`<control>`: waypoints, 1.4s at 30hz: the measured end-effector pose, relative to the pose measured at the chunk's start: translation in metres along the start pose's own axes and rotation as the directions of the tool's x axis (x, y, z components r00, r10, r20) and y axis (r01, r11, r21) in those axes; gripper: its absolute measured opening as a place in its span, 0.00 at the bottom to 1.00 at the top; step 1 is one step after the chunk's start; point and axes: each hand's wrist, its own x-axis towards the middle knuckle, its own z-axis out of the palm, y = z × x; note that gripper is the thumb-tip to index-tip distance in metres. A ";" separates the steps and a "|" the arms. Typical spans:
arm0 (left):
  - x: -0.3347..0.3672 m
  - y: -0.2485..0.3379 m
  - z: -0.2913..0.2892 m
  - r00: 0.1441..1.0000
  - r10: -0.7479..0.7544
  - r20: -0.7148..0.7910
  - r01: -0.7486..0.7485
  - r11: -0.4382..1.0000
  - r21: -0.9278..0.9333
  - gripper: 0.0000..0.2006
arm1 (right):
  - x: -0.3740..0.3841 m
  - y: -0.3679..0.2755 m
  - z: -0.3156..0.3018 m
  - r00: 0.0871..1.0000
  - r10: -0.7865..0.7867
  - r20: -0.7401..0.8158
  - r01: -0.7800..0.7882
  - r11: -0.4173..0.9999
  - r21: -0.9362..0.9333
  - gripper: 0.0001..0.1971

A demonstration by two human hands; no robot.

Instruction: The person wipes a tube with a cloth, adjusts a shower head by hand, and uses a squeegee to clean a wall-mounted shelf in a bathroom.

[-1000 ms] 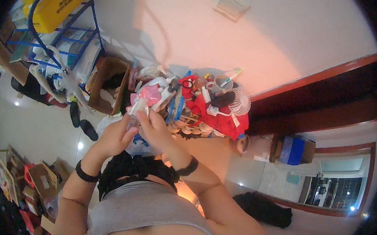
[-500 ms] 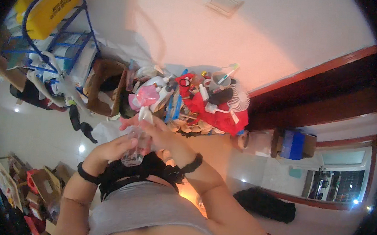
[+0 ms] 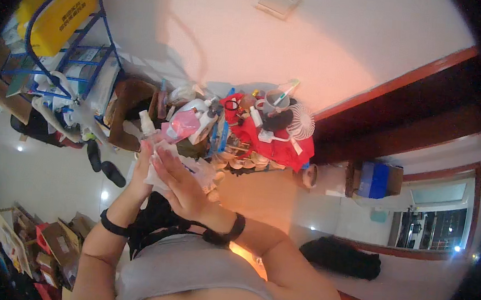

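"Near the cardboard box (image 3: 117, 131), what have your hands got?"

"Your left hand (image 3: 144, 166) grasps a white-topped bottle (image 3: 146, 123); its top pokes above your fingertips, before the box's right edge. Your hands hide most of its body."

"And your right hand (image 3: 179, 183)?"

"Below and right of the box, fingers nearly straight, overlapping the left one in view. I cannot tell whether it grips the bottle too."

"What else surrounds the box?"

"Just right, a pink package (image 3: 183, 125); farther right, a red cloth (image 3: 293, 155); below, a black slipper (image 3: 113, 174)."
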 end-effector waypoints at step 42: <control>0.020 -0.065 0.101 0.985 0.044 0.166 -0.161 0.577 0.801 0.14 | -0.104 0.067 -0.136 0.696 0.631 -0.344 -0.243 0.657 0.714 0.16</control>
